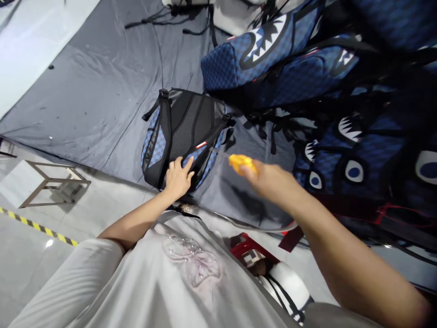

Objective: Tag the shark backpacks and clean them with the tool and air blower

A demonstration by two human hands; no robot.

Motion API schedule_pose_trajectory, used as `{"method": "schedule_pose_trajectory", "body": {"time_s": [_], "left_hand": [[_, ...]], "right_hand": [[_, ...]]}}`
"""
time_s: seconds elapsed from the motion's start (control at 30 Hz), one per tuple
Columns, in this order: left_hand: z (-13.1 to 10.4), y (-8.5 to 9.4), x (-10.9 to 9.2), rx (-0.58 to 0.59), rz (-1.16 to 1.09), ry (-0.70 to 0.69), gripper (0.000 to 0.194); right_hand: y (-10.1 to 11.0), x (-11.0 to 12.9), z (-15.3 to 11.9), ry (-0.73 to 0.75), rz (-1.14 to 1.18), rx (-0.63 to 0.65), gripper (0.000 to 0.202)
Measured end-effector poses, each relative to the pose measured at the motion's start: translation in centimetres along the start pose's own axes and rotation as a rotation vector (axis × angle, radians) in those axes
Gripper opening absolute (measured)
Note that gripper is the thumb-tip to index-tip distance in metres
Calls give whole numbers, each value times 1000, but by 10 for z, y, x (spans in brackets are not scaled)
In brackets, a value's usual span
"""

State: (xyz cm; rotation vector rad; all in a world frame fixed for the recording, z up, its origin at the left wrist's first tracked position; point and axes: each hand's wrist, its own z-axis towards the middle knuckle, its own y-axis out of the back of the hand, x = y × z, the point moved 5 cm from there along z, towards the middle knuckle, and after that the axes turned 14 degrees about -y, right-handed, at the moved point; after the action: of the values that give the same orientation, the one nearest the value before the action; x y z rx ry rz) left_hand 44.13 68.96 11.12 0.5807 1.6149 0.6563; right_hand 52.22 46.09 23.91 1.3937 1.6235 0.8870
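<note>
A black and blue-checked backpack [186, 123] lies on the grey cloth with its padded back panel and shoulder straps facing up. My left hand [179, 177] rests on the end of it closest to me, its fingers spread over the strap area. To the right of the backpack, my right hand [254, 172] is closed around a small orange-yellow tool [241, 162]. That tool is held above the cloth, apart from the backpack. Blur and my fingers hide its exact kind.
A grey cloth [92, 86] covers the table. Blue-checked bags with shark mouths [266, 43] are piled at the back right, and more with printed eyes [354, 171] lie at the right. A red stool [254, 246] and a wooden-framed stand [48, 184] are on the floor.
</note>
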Motion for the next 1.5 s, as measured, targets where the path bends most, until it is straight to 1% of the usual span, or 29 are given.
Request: {"method": "schedule_pose_trajectory", "body": {"time_s": [0.03, 0.07, 0.1, 0.13, 0.17, 0.2, 0.23, 0.27, 0.3, 0.33, 0.37, 0.4, 0.43, 0.47, 0.53, 0.63, 0.73, 0.8, 0.9, 1.03, 1.07, 1.17, 1.23, 1.37, 1.5], "left_hand": [[-1, -1, -7, 27, 139, -59, 57], [-2, -1, -10, 57, 228, -94, 58], [-2, 1, -10, 71, 252, -109, 58], [-2, 7, -7, 51, 238, -130, 59], [-1, 18, -2, -16, 199, -161, 60], [-1, 32, 6, -127, 139, -187, 60], [-1, 49, 18, -266, 53, -182, 59], [-2, 65, 35, -408, -81, -110, 56], [-3, 78, 56, -516, -251, 23, 53], [-3, 85, 78, -571, -433, 191, 48], [-2, 87, 97, -569, -600, 363, 42], [-1, 87, 111, -524, -736, 506, 37], [2, 86, 121, -458, -833, 601, 33], [5, 85, 127, -389, -892, 647, 33], [11, 84, 134, -283, -970, 676, 36], [13, 73, 136, -128, -1201, 686, 44], [12, 61, 137, 25, -1466, 650, 55], [11, 57, 142, 81, -1550, 624, 62], [14, 52, 153, 97, -1596, 600, 67], [16, 52, 164, 63, -1632, 552, 72], [16, 53, 164, 79, -1651, 533, 75], [14, 55, 161, 183, -1703, 511, 85], [14, 55, 159, 211, -1717, 522, 87], [21, 52, 159, 170, -1704, 525, 85], [26, 52, 160, 141, -1668, 541, 79]], "right_hand": [[-3, 0, -3, 32, -11, 39, 60], [-6, -2, -8, 22, -22, 52, 60], [-9, -5, -13, -19, -33, 38, 58], [-13, -8, -20, -64, -42, 21, 57], [-20, -11, -28, -101, -53, 22, 55], [-31, -10, -37, -120, -70, 43, 53], [-44, -7, -47, -107, -87, 75, 50], [-60, -2, -58, -79, -102, 112, 47], [-76, 6, -68, -54, -110, 137, 44], [-92, 14, -78, -38, -108, 147, 42], [-107, 23, -85, -35, -96, 143, 40], [-121, 31, -91, -47, -76, 134, 39], [-133, 39, -94, -73, -55, 125, 39], [-143, 46, -96, -108, -38, 110, 39], [-160, 60, -97, -165, -12, 85, 39], [-176, 79, -95, -231, 28, 106, 38], [-185, 94, -93, -284, 77, 150, 36], [-187, 100, -93, -316, 108, 157, 35], [-189, 104, -92, -371, 145, 163, 34], [-188, 108, -92, -386, 171, 159, 34], [-188, 109, -92, -392, 177, 158, 34], [-190, 112, -93, -423, 194, 173, 35], [-190, 114, -93, -433, 201, 176, 34], [-185, 118, -91, -437, 235, 188, 34], [-180, 118, -93, -455, 255, 203, 36]]}}
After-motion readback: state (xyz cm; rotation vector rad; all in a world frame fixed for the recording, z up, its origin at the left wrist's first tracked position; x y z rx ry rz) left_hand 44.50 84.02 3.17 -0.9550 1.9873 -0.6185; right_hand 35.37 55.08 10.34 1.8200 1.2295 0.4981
